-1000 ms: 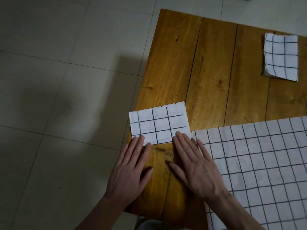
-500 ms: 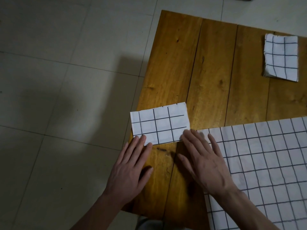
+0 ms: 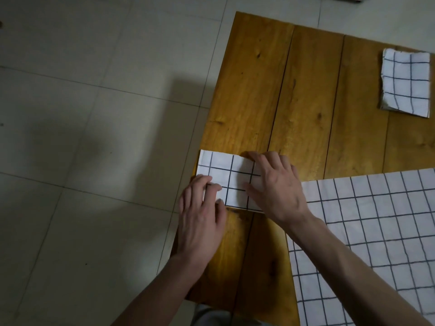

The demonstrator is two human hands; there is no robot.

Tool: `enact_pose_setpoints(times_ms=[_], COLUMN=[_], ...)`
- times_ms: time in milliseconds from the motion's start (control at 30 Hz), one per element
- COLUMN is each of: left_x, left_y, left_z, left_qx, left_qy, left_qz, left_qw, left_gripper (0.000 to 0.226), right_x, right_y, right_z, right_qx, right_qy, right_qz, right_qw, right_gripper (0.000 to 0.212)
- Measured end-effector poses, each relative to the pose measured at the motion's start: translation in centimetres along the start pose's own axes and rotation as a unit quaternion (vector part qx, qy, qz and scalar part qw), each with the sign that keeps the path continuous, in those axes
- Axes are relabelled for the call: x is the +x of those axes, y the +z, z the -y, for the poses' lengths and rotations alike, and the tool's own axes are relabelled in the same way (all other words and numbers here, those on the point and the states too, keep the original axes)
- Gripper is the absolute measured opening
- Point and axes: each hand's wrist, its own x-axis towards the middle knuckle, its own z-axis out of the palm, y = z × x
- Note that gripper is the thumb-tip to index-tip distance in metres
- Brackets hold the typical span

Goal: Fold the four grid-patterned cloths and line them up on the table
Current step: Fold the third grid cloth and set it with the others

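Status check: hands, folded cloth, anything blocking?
Both hands, left and right, on small folded cloth at table edge. Unfolded cloth alongside. Nothing blocking.
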Motion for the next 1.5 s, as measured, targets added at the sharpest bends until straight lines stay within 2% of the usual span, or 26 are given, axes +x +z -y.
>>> enact_pose_setpoints(times_ms=[100,233,367,433,533,633,700,767,833,900,967,1067,1133,1267,1400,1500], left_x=[-0.1,-0.3,-0.5,-0.9,-1.9,-2.9,-2.9,-2.3,-1.6,-0.9,-0.5,-0.2,-0.1,-0.9,-2.7,-3.9], left_y=[0.2,0.3,-0.1,-0.4,-1.3,-2.8,-4.7,-6.9,-9.8,-13.1,-15.0,-19.0,-21.6,-26.4,-30.9,-33.8], left_z=[-0.8,-0.8,-0.6,-0.7,-1.9,-3.9,-5.1,-6.7,-8.4,-10.2,-11.3,-13.4,-14.7,-16.8,-18.4,-18.6], left_qx=[0.007,0.02,0.035,0.042,0.019,-0.065,-0.143,-0.244,-0.345,-0.418,-0.446,-0.503,-0.522,-0.544,-0.525,-0.523], left_qy=[-0.023,-0.005,0.03,0.024,-0.028,-0.136,-0.216,-0.278,-0.338,-0.399,-0.413,-0.408,-0.415,-0.396,-0.34,-0.311], left_qz=[-0.004,-0.004,0.012,0.021,0.024,0.027,0.061,0.101,0.129,0.143,0.148,0.125,0.115,0.102,0.075,0.041], left_qw=[1.0,1.0,0.999,0.999,0.999,0.988,0.964,0.924,0.866,0.803,0.78,0.752,0.736,0.733,0.776,0.792], left_gripper=[0.028,0.03,0.029,0.032,0.042,0.05,0.052,0.05,0.051,0.053,0.049,0.022,0.013,0.022,0.013,0.009], right_x=[-0.1,-0.6,-1.0,-1.5,-2.7,-4.3,-5.6,-6.7,-8.0,-9.1,-9.9,-11.3,-12.2,-14.0,-15.4,-15.8], right_y=[-0.1,-0.4,-1.3,-1.7,-2.7,-4.8,-6.6,-9.1,-11.9,-15.1,-17.2,-21.3,-23.9,-28.3,-31.9,-33.4], right_z=[0.4,0.5,0.5,0.3,0.4,0.9,1.4,2.2,3.2,3.9,4.4,5.3,5.9,7.3,8.6,9.7], right_qx=[0.009,0.035,0.185,0.225,0.273,0.371,0.426,0.472,0.511,0.525,0.524,0.516,0.521,0.531,0.498,0.476], right_qy=[0.03,0.041,0.059,0.065,0.085,0.126,0.149,0.169,0.175,0.174,0.172,0.165,0.163,0.159,0.136,0.111], right_qz=[0.014,0.02,0.065,0.084,0.085,0.081,0.071,0.061,0.053,0.047,0.043,0.03,0.03,0.034,0.018,0.012], right_qw=[0.999,0.998,0.979,0.969,0.955,0.917,0.89,0.863,0.84,0.832,0.833,0.84,0.838,0.832,0.856,0.873], right_gripper=[0.06,0.047,0.036,0.035,0.021,0.012,0.009,0.008,0.009,0.009,0.008,0.008,0.008,0.012,0.029,0.026])
